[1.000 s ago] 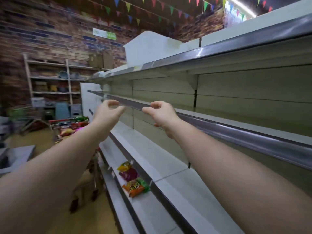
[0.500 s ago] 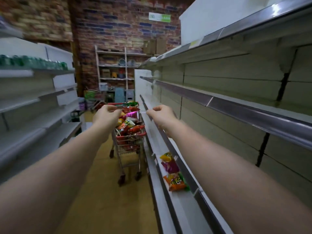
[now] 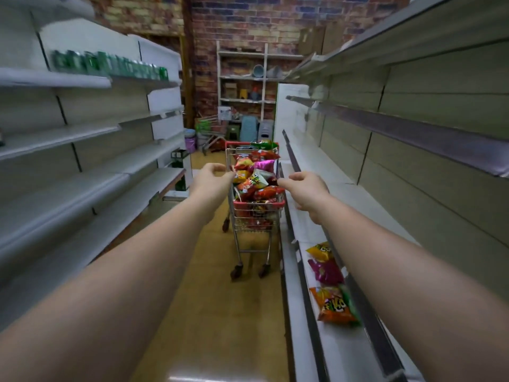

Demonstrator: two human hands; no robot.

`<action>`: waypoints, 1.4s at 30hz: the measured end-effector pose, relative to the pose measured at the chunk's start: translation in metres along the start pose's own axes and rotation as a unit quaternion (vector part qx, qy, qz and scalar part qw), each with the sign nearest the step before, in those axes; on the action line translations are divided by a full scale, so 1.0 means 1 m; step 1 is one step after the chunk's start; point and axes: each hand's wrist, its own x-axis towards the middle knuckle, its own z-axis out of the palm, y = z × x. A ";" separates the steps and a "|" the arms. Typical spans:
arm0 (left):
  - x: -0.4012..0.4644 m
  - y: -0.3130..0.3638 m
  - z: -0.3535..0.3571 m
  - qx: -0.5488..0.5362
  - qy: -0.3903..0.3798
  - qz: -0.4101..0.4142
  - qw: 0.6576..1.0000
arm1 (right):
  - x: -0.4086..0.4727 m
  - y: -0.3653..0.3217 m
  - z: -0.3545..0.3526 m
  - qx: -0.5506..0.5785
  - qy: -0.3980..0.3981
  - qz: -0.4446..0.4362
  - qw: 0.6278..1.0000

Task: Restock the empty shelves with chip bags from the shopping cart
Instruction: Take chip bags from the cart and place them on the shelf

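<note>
A red-rimmed wire shopping cart [image 3: 259, 219] stands in the aisle ahead, heaped with chip bags [image 3: 256, 177] in red, orange, pink and green. My left hand [image 3: 212, 180] hovers in front of the cart's left side and my right hand [image 3: 305, 188] in front of its right side. Both have loosely curled fingers and hold nothing. On a low shelf [image 3: 305, 312] at the right lie three bags: a yellow one [image 3: 321, 250], a purple one [image 3: 326, 271] and an orange-green one [image 3: 334, 306].
Grey shelving with bare boards [image 3: 440, 139] runs along the right. White shelves [image 3: 68, 150] line the left, with green cans [image 3: 110, 64] on an upper board. A purple bucket [image 3: 190, 140], stools and a rack [image 3: 248, 86] stand before the brick back wall.
My view has swung left from the right-hand shelving to look down the aisle. The cart now sits centred ahead and both hands have come in front of it.
</note>
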 end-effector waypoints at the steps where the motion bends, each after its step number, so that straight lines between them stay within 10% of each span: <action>1: 0.015 -0.006 0.007 0.002 -0.002 -0.003 1.000 | 0.016 0.004 0.005 0.006 0.000 0.005 1.000; 42: 0.640 -0.222 0.286 0.059 -0.082 -0.201 0.974 | 0.720 0.177 0.208 -0.013 -0.111 0.176 0.978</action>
